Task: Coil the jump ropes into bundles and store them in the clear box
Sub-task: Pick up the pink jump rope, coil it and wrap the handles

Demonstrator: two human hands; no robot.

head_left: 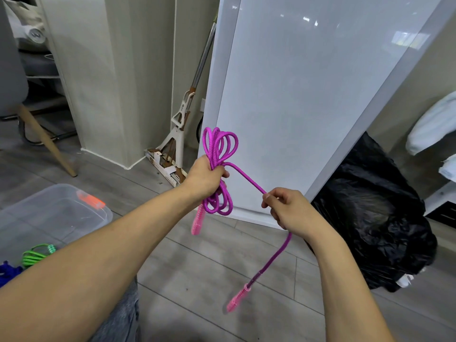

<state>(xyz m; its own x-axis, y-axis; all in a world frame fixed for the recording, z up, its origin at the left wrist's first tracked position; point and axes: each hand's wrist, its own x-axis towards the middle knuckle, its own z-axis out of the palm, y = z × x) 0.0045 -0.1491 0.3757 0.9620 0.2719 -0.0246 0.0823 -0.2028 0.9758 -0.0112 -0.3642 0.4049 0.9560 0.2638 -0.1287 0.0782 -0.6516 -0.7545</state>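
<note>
Head view looks down past both my forearms. My left hand (206,175) is curled tight round the middle of the purple jump rope (219,144). Coiled loops fan out above my fist and more hang below it. One pink handle (197,222) dangles just beside those lower loops.

A single strand runs from the bundle across to my right hand (286,208), which pinches it between thumb and fingers. Past that hand the strand drops under my wrist and ends in the second pink handle (235,301), hanging free above the grey floor (209,267).

The clear box (29,218) sits on the floor to my lower left, well apart from the rope, with an orange latch (90,199) on its right edge. Near its closest side lie a coiled green jump rope (37,255) and a blue rope (8,270), partly cut off by the frame.

Behind my hands leans a white panel (308,95), with a black bag (375,218) to its right and a mop (177,134) in the corner.
</note>
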